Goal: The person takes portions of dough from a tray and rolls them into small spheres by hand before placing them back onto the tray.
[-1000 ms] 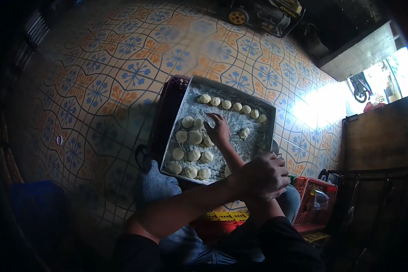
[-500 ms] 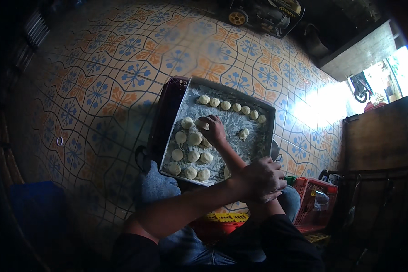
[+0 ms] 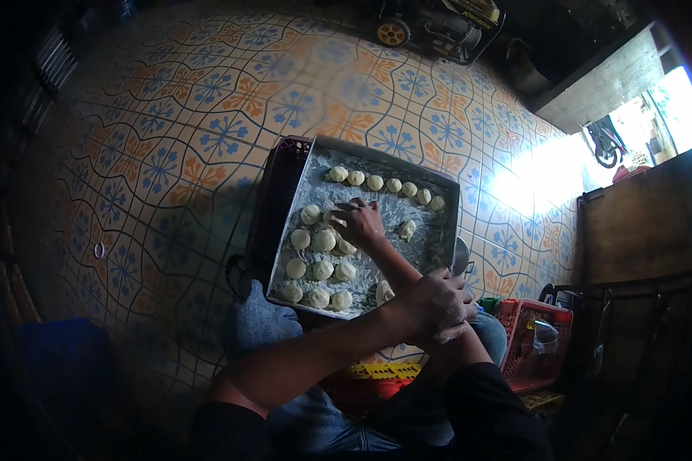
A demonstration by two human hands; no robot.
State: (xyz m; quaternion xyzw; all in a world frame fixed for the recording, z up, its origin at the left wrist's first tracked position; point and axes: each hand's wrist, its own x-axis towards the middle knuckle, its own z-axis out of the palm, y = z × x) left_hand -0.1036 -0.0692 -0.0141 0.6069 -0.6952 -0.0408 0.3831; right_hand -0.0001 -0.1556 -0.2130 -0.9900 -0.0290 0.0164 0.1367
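Note:
My forearms cross over a large square metal tray [image 3: 430, 253] dusted with flour. Reaching into it from the lower right, my right hand [image 3: 359, 221] has its fingers bent around a dough ball [image 3: 328, 217], mostly covered by them. Left of and below that hand stand short rows of dough balls [image 3: 323, 270], one of them partly behind the wrist. My floury left hand [image 3: 442, 306] lies across the right forearm with curled fingers; whatever is inside them is hidden. A lump of dough [image 3: 384, 292] shows partly beside the left wrist, and a smaller dough piece [image 3: 407, 229] lies farther right.
A line of dough balls [image 3: 374, 183] runs along the tray's far side. Under its left edge shows a dark crate [image 3: 273, 184]. A red plastic basket [image 3: 542, 323] stands at right, a yellow-and-red crate [image 3: 384, 372] below, and a wheeled machine [image 3: 438, 29] on the tiled floor beyond.
The whole view has shifted slightly, moving the tray a little left and down in the picture. My right hand's fingers look more raised and spread over the dough ball. My left hand stays put.

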